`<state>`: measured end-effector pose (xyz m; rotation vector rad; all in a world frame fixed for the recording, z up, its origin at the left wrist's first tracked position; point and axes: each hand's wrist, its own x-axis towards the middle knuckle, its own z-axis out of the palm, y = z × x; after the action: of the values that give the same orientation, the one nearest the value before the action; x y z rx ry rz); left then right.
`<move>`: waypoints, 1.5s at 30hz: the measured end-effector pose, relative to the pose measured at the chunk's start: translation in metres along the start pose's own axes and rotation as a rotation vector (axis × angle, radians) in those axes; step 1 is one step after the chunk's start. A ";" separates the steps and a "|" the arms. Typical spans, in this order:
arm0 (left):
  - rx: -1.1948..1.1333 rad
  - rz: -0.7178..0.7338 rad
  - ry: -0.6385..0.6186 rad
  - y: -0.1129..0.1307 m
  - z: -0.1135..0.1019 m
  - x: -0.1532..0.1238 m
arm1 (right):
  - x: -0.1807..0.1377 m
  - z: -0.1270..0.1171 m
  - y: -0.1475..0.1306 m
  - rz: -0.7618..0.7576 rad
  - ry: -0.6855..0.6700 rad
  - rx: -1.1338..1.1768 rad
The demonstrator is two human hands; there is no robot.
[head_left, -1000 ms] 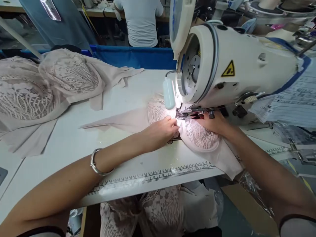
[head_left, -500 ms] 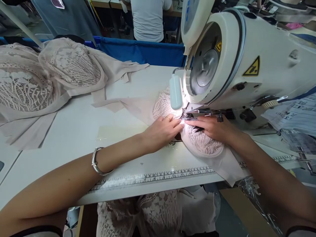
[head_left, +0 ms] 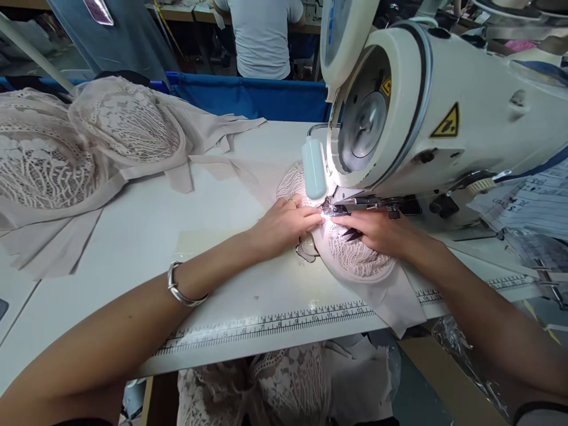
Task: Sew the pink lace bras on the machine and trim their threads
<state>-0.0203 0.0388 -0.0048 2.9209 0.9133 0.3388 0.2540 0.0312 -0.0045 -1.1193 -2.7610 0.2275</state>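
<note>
A pale pink lace bra (head_left: 359,251) lies under the needle area of a white sewing machine (head_left: 483,106), one cup on each side of the presser foot (head_left: 331,208). My left hand (head_left: 286,225), with a ring and a bracelet, presses the bra with its fingers together, just left of the foot. On the other side my right hand (head_left: 377,232) reaches its forefinger to the foot and rests over the nearer cup. Dark pointed blades of thread snips (head_left: 352,234) stick out from under its fingers; their handle is hidden. The machine's lamp lights the fingertips.
More lace bras (head_left: 133,127) are spread on the left of the white table (head_left: 213,296). A printed ruler (head_left: 284,322) runs along its front edge. Other lace pieces (head_left: 293,378) hang below it. Behind a blue cloth bin (head_left: 248,97) sits a person (head_left: 261,38). Papers (head_left: 528,204) lie at right.
My left hand has shifted slightly up and away from the near cup, showing a metal part beneath. The bra has moved a little left and back. My right hand stays beside the foot.
</note>
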 end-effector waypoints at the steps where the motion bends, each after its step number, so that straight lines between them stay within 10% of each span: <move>1: -0.010 -0.001 0.000 -0.001 0.000 0.000 | 0.000 0.000 0.000 -0.008 -0.001 0.012; 9: 0.010 0.005 0.089 -0.003 0.004 -0.002 | 0.004 0.000 -0.007 0.053 -0.001 0.030; 16: 0.167 -0.095 0.115 0.063 0.015 -0.005 | 0.007 0.005 -0.014 0.476 0.061 -0.010; 21: 0.270 -0.146 0.079 0.085 0.027 -0.006 | -0.003 0.005 -0.006 0.260 0.101 0.038; 45: -0.002 0.120 0.053 0.000 0.000 -0.009 | -0.009 0.011 -0.012 0.091 0.082 -0.016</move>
<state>-0.0278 0.0339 -0.0063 2.9853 0.7439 0.4255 0.2504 0.0157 -0.0132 -1.2310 -2.6481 0.1670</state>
